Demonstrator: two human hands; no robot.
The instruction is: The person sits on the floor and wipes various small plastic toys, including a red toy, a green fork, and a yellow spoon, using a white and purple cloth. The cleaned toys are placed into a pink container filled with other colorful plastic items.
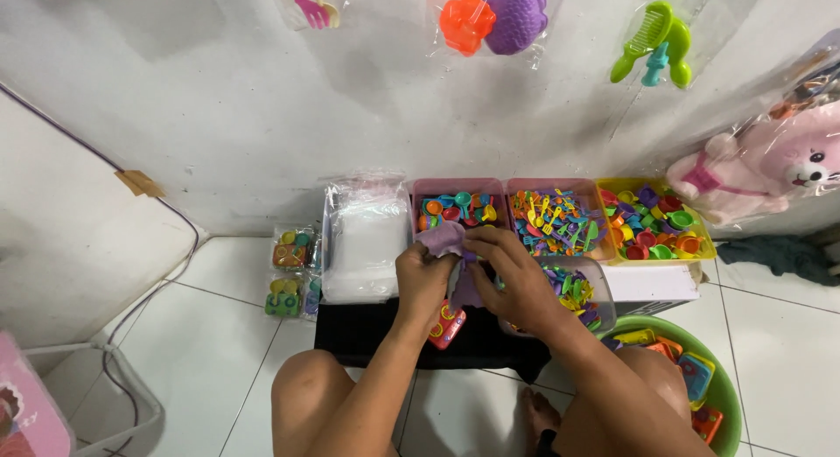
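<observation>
My left hand [423,278] and my right hand [512,278] meet over a black cloth [367,334] on the floor. Both pinch a small purple plastic toy piece [444,238] held between them. Under my left hand lies a red toy tray [448,324]. A clear tub [588,286] of mixed colourful toy bits sits by my right wrist. Behind my hands stand a pink bin [458,188] with small toy dishes, a second pink bin [553,188] with toy cutlery, and a yellow bin [654,186] with toy cups and pots.
A stack of clear plastic bags [363,243] lies left of the bins, with packed toy sets [290,273] beside it. A green basin [724,389] of toy trays sits by my right knee. A white box [652,282], bagged toys on the wall, a pink plush [770,164].
</observation>
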